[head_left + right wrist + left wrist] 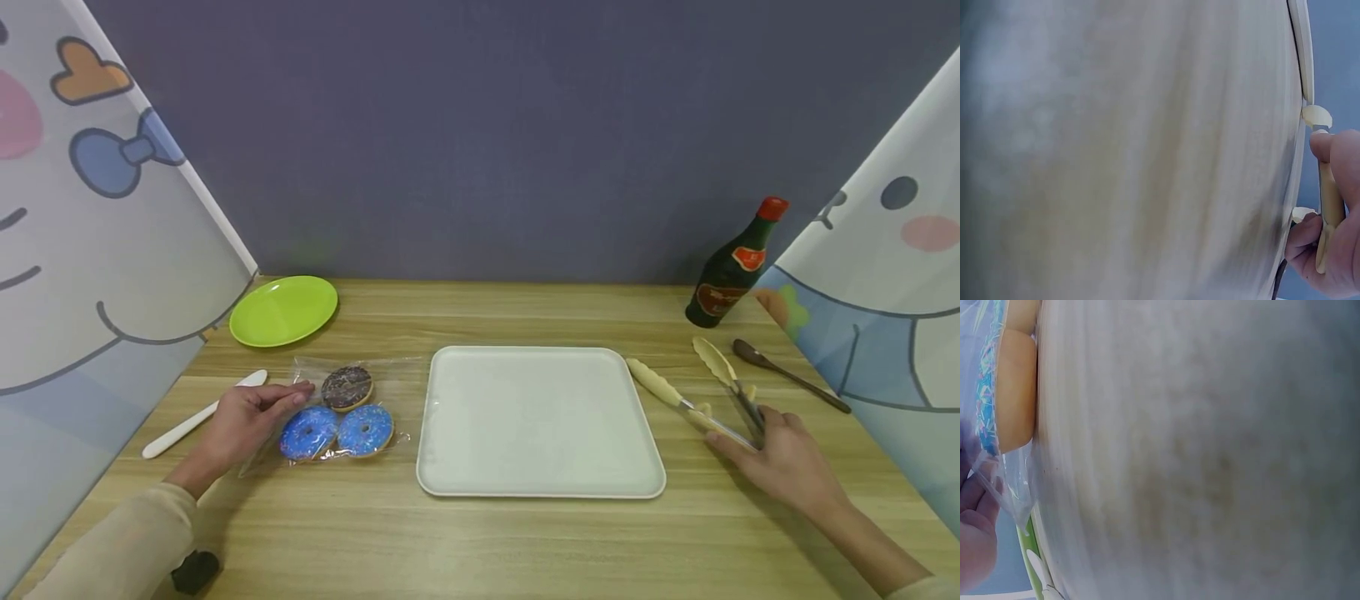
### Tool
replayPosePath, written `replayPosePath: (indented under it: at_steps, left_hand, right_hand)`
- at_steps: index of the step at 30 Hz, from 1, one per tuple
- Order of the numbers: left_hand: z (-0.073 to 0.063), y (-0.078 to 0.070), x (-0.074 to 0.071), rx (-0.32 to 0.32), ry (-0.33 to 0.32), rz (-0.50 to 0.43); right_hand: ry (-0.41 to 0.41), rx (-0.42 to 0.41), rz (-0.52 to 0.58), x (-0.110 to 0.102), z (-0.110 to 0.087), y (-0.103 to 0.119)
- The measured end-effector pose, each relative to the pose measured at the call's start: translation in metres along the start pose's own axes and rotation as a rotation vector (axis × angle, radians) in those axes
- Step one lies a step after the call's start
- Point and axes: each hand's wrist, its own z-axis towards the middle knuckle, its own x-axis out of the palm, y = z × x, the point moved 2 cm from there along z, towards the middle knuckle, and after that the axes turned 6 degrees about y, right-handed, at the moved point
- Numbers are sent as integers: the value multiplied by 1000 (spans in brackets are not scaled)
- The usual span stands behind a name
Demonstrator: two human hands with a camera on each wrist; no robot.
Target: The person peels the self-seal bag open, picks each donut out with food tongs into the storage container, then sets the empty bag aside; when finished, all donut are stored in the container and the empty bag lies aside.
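My left hand (243,421) pinches the left side of a clear plastic bag (405,379). Inside lie a dark brown sprinkled doughnut (347,388) and two blue ones, a left blue doughnut (309,432) and a right blue doughnut (365,430). Close up in the left wrist view, the bag's crinkled edge (1019,481) meets my fingers (982,497). On the right, my right hand (791,471) grips metal tongs with cream tips (656,383), their arms spread apart. The right wrist view shows thumb and fingers around the tongs' cream handle (1332,194).
A white rectangular tray (540,421) lies between the hands. Behind the left hand are a green plate (285,311) and a white knife-like utensil (202,417). A dark bottle with a red cap (727,271) and a wooden spoon (791,377) stand and lie at the right.
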Motion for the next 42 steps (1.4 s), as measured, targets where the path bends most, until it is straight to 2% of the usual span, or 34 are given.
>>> replayPosePath:
  at_steps: [8, 11, 15, 19, 22, 29, 36, 42]
  left_hand:
    - [1, 0, 0, 10, -8, 1]
    - [1, 0, 1, 15, -8, -4]
    - [0, 0, 1, 15, -12, -5]
    - [0, 0, 0, 13, -11, -5]
    - [0, -1, 0, 13, -8, 0]
    - [1, -3, -1, 12, -7, 6]
    - [2, -1, 0, 12, -6, 8]
    - [1, -2, 1, 1, -4, 10]
  right_hand:
    - [-67, -6, 30, -3, 0, 1]
    - [-125, -59, 46, -5, -1, 9]
    - [-186, -147, 47, -9, -2, 30]
    - [-216, -232, 58, -10, -1, 55]
    - [-241, -324, 76, -6, 1, 71]
    - [-194, -460, 117, 5, 3, 106]
    - [-194, -621, 121, 22, 6, 143]
    - [-145, -691, 163, 31, 8, 172]
